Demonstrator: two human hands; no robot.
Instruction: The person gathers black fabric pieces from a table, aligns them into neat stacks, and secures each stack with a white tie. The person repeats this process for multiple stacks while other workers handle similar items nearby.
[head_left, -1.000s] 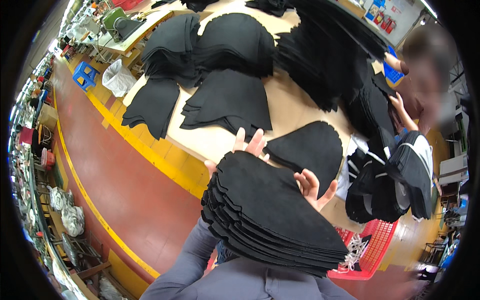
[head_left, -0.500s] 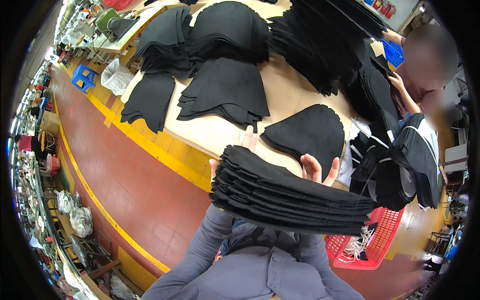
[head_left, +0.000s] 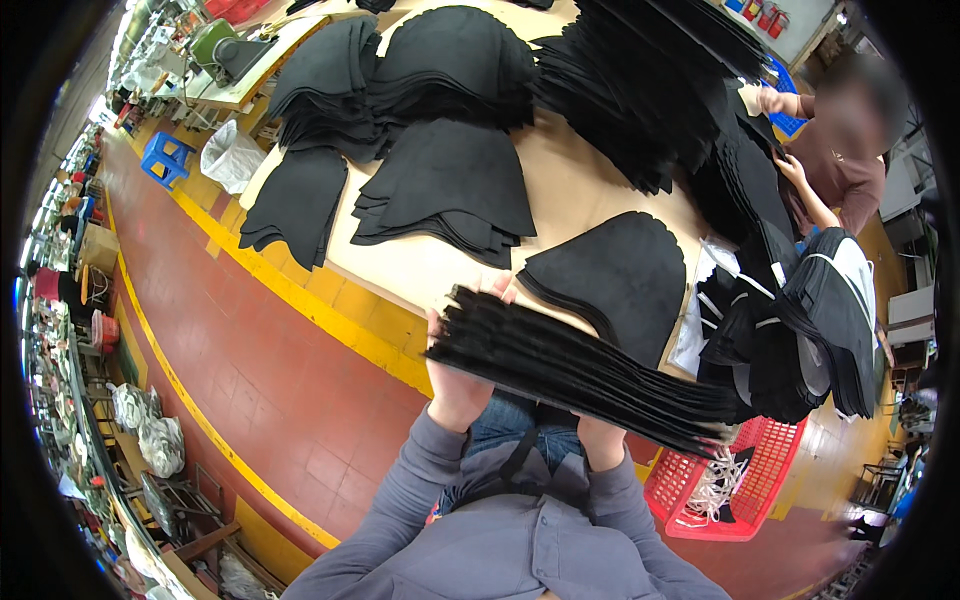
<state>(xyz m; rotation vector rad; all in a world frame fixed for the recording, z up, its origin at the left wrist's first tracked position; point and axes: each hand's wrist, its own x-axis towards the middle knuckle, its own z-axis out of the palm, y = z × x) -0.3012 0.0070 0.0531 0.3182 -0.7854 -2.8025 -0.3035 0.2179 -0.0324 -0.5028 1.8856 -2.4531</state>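
Observation:
A thick stack of black fabric pieces (head_left: 590, 375) is held up in front of me, its layered edges facing me. My left hand (head_left: 460, 390) grips its left end, with fingertips showing past the far side. My right hand (head_left: 600, 435) holds the stack from below, nearer its right part; the fingers are hidden behind the fabric. Just beyond, on the table (head_left: 430, 268), lies a smaller pile of black cut pieces (head_left: 615, 285) with a rounded, notched edge. Another fanned pile (head_left: 450, 185) lies to the left of that one.
More black piles (head_left: 450, 60) cover the far table. Tied black bundles (head_left: 825, 320) stand at the right, near a co-worker (head_left: 840, 180) whose hands are at the fabric. A red basket (head_left: 775, 490) with white strips sits below right. A blue stool (head_left: 165, 160) stands far left.
The stack has tilted so its edges show more narrowly, and its right end has moved slightly left. My right fingers, earlier visible beyond it, are now hidden. The co-worker has shifted, one hand raised.

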